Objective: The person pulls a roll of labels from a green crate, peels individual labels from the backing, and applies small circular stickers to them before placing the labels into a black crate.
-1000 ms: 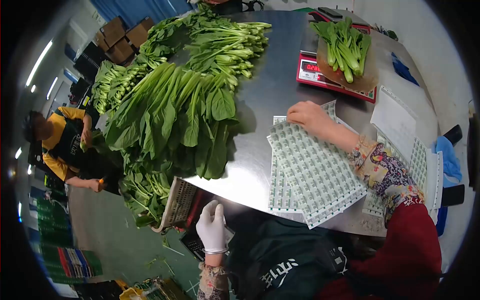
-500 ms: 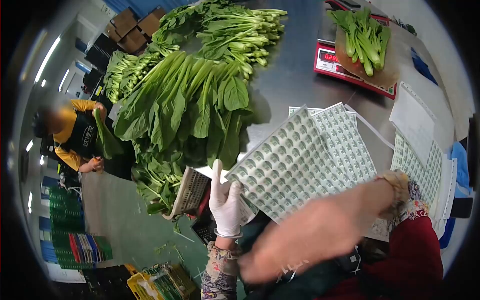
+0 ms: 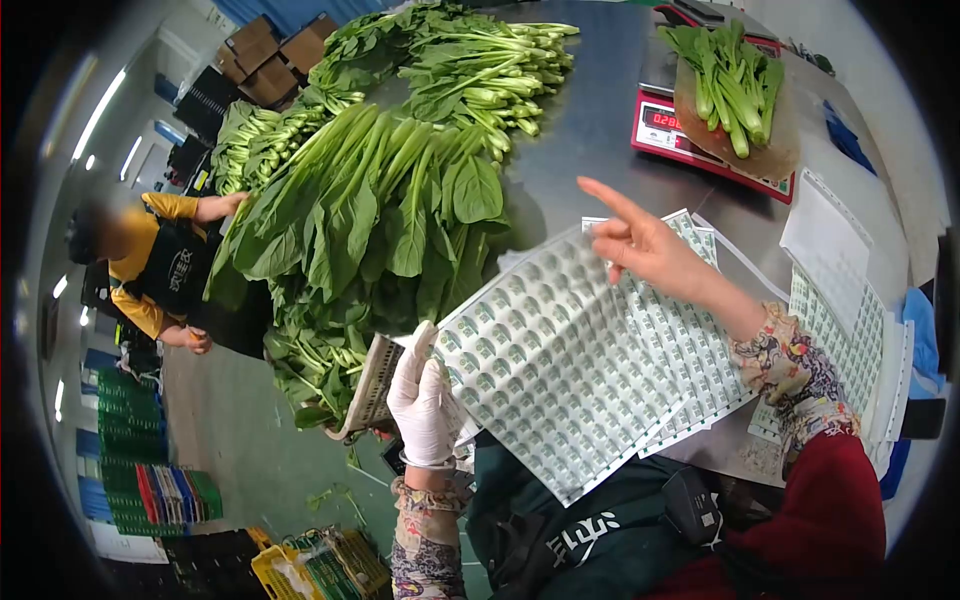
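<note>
My left hand (image 3: 422, 400), in a white glove, grips the left edge of a sheet of small round green-and-white stickers (image 3: 560, 370). The sheet is tilted toward me. Above its far right corner is my right hand (image 3: 645, 250), bare, with the index finger stretched out and the other fingers partly bent. I see nothing in it. More sticker sheets (image 3: 700, 370) lie beneath on the metal table (image 3: 575, 130). Beyond the left hand, a large heap of leafy greens (image 3: 370, 200) covers the table's left side.
A red digital scale (image 3: 660, 125) carries a bunch of greens (image 3: 730, 85) on a brown board. Papers and another sticker sheet (image 3: 840, 320) lie at right. On the left, a person (image 3: 150, 260) in a yellow shirt touches the greens. Crates (image 3: 320, 570) stand on the floor below.
My right hand has swung from low in front of my body up to the sheet's far corner. The held sheet has come nearer to me. The person's arm now reaches to the heap.
</note>
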The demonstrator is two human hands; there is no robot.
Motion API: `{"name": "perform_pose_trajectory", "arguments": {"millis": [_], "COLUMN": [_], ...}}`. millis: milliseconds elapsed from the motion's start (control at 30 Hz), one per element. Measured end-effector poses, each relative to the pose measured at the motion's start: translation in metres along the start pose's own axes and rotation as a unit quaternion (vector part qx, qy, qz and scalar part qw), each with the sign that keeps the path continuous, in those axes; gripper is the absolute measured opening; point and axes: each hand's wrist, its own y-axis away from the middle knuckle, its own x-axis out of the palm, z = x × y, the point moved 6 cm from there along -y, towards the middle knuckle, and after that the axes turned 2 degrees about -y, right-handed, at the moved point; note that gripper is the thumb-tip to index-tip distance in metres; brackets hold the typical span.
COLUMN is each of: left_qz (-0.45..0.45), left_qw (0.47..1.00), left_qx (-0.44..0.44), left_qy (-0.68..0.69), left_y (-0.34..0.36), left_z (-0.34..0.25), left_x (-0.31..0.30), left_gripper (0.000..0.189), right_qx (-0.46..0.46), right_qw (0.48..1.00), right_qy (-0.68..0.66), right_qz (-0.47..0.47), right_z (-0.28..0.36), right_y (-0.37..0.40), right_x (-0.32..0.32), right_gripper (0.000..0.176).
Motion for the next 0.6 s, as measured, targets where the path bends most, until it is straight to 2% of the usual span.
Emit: {"name": "perform_pose_trajectory", "arguments": {"millis": [33, 133, 167, 267, 300, 400, 433, 567, 600], "left_qz": [-0.006, 0.027, 0.015, 0.036, 0.035, 0.040, 0.030, 0.010, 0.007], "left_qw": [1.000, 0.998, 0.999, 0.991, 0.989, 0.987, 0.986, 0.988, 0.991], "left_qx": [-0.016, -0.046, -0.044, -0.063, -0.074, -0.095, -0.107, -0.107, -0.100], "left_qy": [0.012, 0.013, 0.016, 0.115, 0.123, 0.125, 0.121, 0.112, 0.093], "left_y": [0.001, 0.001, 0.001, -0.001, -0.001, -0.001, 0.000, 0.003, 0.003], "left_z": [0.000, 0.008, 0.004, 0.012, 0.015, 0.024, 0.025, 0.027, 0.029], "left_x": [-0.003, -0.013, -0.009, -0.007, -0.008, -0.009, -0.009, -0.010, -0.013], "left_gripper": [0.036, 0.036, 0.034, 0.032, 0.029, 0.026, 0.025, 0.024, 0.022], "right_qx": [0.018, 0.029, -0.044, -0.046, -0.080, -0.093, -0.035, -0.006, -0.033], "right_qw": [0.999, 0.996, 0.992, 0.992, 0.993, 0.992, 0.995, 0.992, 0.990], "right_qy": [-0.015, 0.056, 0.104, 0.088, 0.068, 0.083, 0.088, 0.103, 0.111], "right_qz": [0.040, 0.069, 0.059, 0.076, 0.045, 0.027, 0.035, 0.071, 0.075], "right_z": [0.003, 0.016, 0.019, 0.021, 0.017, 0.023, 0.023, 0.029, 0.027], "right_y": [0.001, 0.004, 0.003, 0.006, 0.006, 0.009, 0.011, 0.019, 0.019], "right_x": [0.005, 0.011, 0.011, 0.009, 0.007, 0.006, 0.005, 0.008, 0.008], "right_gripper": [0.052, 0.050, 0.043, 0.032, 0.022, 0.022, 0.024, 0.029, 0.028]}}
